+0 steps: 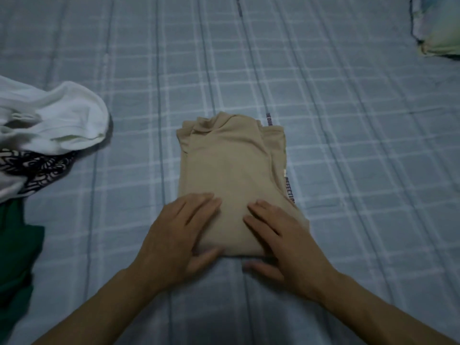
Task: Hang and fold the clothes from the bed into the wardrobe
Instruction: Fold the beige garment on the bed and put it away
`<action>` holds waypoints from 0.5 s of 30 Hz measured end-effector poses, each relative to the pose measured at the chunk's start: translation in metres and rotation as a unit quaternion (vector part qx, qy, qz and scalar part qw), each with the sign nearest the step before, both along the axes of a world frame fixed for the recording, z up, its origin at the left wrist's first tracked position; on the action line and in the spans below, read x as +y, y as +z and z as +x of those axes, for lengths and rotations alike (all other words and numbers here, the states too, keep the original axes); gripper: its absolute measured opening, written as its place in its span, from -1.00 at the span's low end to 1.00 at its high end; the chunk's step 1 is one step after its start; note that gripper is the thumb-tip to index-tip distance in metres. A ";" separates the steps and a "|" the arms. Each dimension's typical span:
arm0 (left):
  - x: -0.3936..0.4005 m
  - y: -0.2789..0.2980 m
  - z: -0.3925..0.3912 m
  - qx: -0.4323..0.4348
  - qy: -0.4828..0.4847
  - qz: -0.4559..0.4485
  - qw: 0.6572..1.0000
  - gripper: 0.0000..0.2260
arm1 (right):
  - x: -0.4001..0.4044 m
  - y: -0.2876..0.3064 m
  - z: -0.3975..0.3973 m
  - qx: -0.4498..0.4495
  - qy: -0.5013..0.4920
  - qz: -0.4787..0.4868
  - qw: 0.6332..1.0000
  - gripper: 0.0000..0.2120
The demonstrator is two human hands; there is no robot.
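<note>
1. The folded beige garment (231,170) lies flat at the middle of the bed, on the blue checked bedsheet (348,120), with its long axis running away from the person
2. Its near folded edge sits directly under both hands; the far end, with stacked layers showing, lies well beyond the fingertips
3. The left hand (179,235) rests palm down on the near left corner of the garment. Its fingers (199,207) are straight and spread slightly, lying on top of the fabric and angled toward the right
4. The left thumb (206,257) lies along the near edge of the garment, at the fold line; whether it goes under the fabric cannot be told
5. The right hand (283,242) rests palm down on the near right corner. Its fingers (263,215) are straight, close together, and press on the fabric, angled toward the left
6. The right thumb (258,268) lies on the bedsheet just beside the near edge
7. Neither hand grips the garment; both lie flat on it
8. At the left edge of the view lie a white garment (54,113), a black-and-white patterned garment (34,170) partly under it, and a green garment (15,257) nearer the person, all well apart from the beige one
9. A pale multicoloured fabric item (438,28) sits at the far right corner
</note>
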State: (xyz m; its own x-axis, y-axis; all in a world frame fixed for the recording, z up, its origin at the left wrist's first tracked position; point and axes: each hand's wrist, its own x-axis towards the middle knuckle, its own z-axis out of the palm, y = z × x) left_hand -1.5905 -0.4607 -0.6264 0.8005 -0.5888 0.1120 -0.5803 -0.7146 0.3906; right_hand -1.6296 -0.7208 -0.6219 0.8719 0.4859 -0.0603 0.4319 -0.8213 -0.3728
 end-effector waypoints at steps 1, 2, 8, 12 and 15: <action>0.008 -0.003 -0.008 0.001 -0.022 0.018 1.000 -0.36 | -0.004 -0.001 -0.008 0.003 -0.002 -0.016 1.000 -0.23; 0.014 -0.006 -0.014 0.001 -0.038 0.038 0.999 -0.38 | -0.006 -0.003 -0.013 0.003 -0.007 -0.030 1.000 -0.22; -0.002 -0.002 -0.013 -0.031 -0.015 0.063 0.997 -0.54 | 0.001 -0.013 -0.012 -0.066 -0.066 -0.020 0.995 -0.31; -0.019 0.016 -0.013 -0.013 0.030 0.084 0.996 -0.69 | 0.006 -0.011 -0.013 -0.104 -0.101 -0.015 0.989 -0.43; -0.018 0.027 -0.021 -0.003 0.065 0.093 0.994 -0.76 | 0.006 -0.001 -0.016 -0.101 -0.134 -0.024 0.986 -0.52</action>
